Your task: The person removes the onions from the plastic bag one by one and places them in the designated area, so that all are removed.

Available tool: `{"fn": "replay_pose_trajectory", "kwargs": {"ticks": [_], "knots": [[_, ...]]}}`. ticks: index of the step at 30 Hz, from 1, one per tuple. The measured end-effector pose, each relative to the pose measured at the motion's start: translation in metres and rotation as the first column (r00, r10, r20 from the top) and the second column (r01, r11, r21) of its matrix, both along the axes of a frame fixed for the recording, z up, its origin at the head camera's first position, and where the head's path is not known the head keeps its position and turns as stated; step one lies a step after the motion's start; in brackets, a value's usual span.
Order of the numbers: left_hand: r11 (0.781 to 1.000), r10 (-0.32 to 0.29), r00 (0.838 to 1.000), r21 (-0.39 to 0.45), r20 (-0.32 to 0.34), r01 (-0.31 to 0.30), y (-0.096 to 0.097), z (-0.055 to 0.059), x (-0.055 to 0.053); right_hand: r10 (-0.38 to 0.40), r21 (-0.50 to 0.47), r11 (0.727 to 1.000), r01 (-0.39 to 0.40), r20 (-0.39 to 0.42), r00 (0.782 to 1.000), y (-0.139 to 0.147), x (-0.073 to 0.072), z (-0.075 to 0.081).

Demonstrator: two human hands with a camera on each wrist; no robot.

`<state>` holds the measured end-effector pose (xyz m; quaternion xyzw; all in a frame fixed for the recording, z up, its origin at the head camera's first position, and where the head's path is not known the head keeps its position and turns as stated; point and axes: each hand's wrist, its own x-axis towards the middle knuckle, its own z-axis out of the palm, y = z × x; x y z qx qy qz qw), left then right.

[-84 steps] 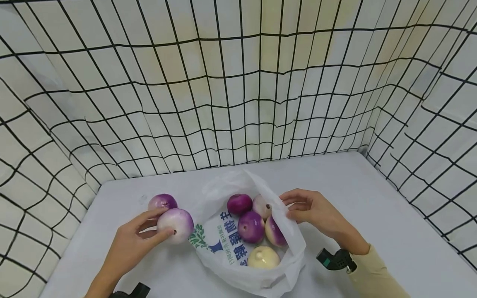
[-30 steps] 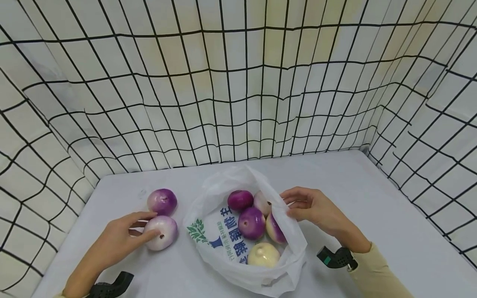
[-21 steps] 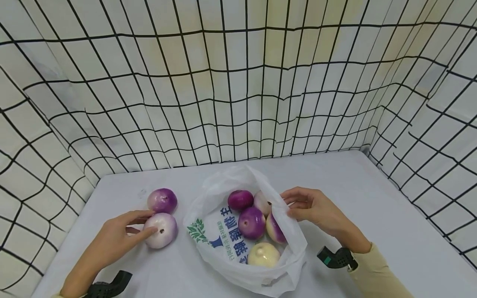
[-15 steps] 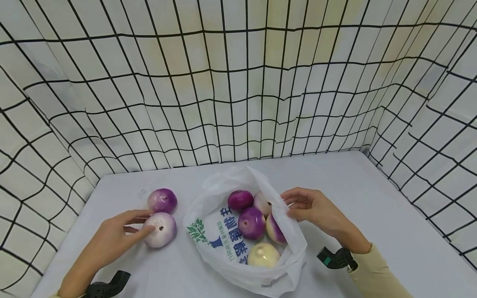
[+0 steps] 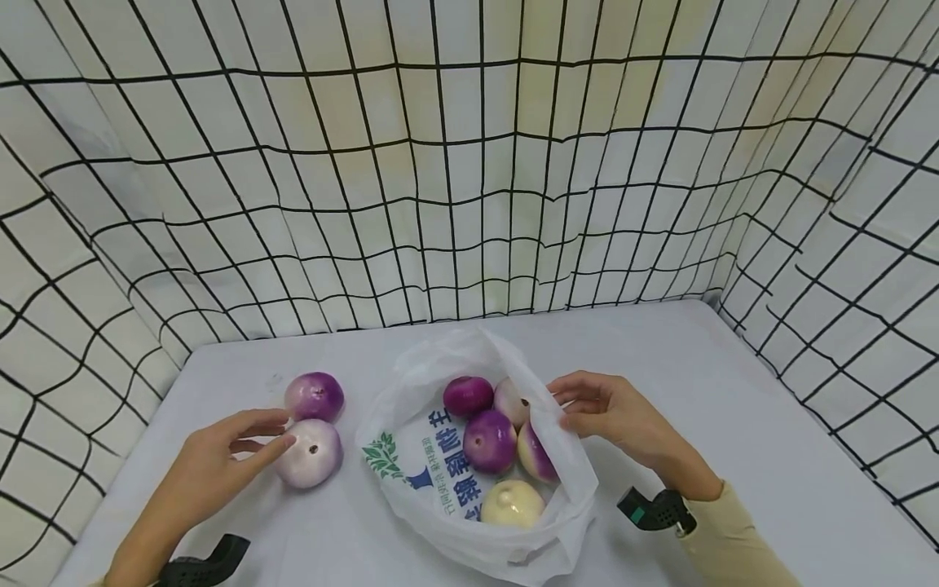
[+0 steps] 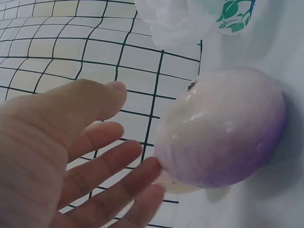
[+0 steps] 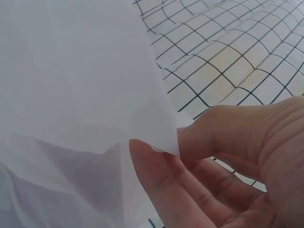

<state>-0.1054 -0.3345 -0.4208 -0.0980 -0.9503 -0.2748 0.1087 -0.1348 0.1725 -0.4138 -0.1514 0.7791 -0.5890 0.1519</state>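
My left hand (image 5: 216, 465) is beside a pale purple-white onion (image 5: 311, 458) on the table, its fingers relaxed and parted. In the left wrist view that hand's fingertips come close to the onion (image 6: 223, 128); whether one touches is unclear. A purple onion (image 5: 315, 395) sits just behind it. At the centre a white plastic bag (image 5: 429, 371) gapes, with several onions inside, among them a dark purple one (image 5: 490, 441) and a yellowish peeled one (image 5: 512, 504). My right hand (image 5: 623, 420) pinches the bag's right edge between thumb and forefinger, as the right wrist view shows.
Black grid netting (image 5: 455, 179) before white sheeting walls the back and both sides. A white-covered table (image 5: 697, 367) carries everything. Dark wrist cameras (image 5: 656, 512) sit on both wrists.
My left hand moved left with the pale onion, set it down in front of the purple one, then let go and drew slightly back. The right hand stayed at the bag's edge.
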Motion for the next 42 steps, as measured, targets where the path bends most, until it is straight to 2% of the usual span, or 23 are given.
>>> {"fn": "replay_pose_trajectory", "kwargs": {"ticks": [3,5,11,13,17,25,31,35,42], "knots": [[0.999,0.043,0.999,-0.008,0.002,-0.043,0.002,0.001,0.002,0.007,-0.012,1.000,-0.007,-0.001,1.000,0.000,0.000,0.000],[0.998,0.061,0.998,0.009,-0.024,-0.061,0.003,0.000,0.003,0.012,-0.016,1.000,-0.012,-0.003,1.000,-0.001,-0.001,0.000],[0.994,0.036,0.987,0.105,-0.156,-0.019,0.010,-0.001,0.000,-0.005,0.000,1.000,0.005,-0.003,1.000,-0.001,-0.001,-0.001],[0.992,0.036,0.986,0.124,-0.166,-0.015,0.014,0.001,-0.001,-0.009,0.006,1.000,0.009,-0.004,1.000,0.000,-0.001,0.000],[0.988,0.030,0.989,0.153,-0.145,-0.008,0.026,0.005,-0.002,-0.013,0.005,1.000,0.013,0.005,1.000,0.000,-0.001,0.000],[0.985,-0.036,0.993,0.166,-0.109,0.054,0.056,0.005,-0.005,0.000,-0.013,1.000,0.000,0.001,1.000,0.002,-0.002,-0.001],[0.973,-0.110,0.987,0.188,-0.120,0.131,0.079,-0.001,-0.010,0.009,-0.026,1.000,-0.009,0.001,1.000,0.002,-0.002,0.000],[0.969,-0.152,0.985,0.184,-0.087,0.165,0.094,-0.005,-0.011,0.015,-0.020,1.000,-0.015,0.003,1.000,0.001,-0.001,0.000],[0.927,-0.270,0.961,0.255,-0.056,0.275,0.119,-0.007,-0.009,0.016,-0.010,1.000,-0.016,-0.008,1.000,0.002,-0.001,0.000]]}}
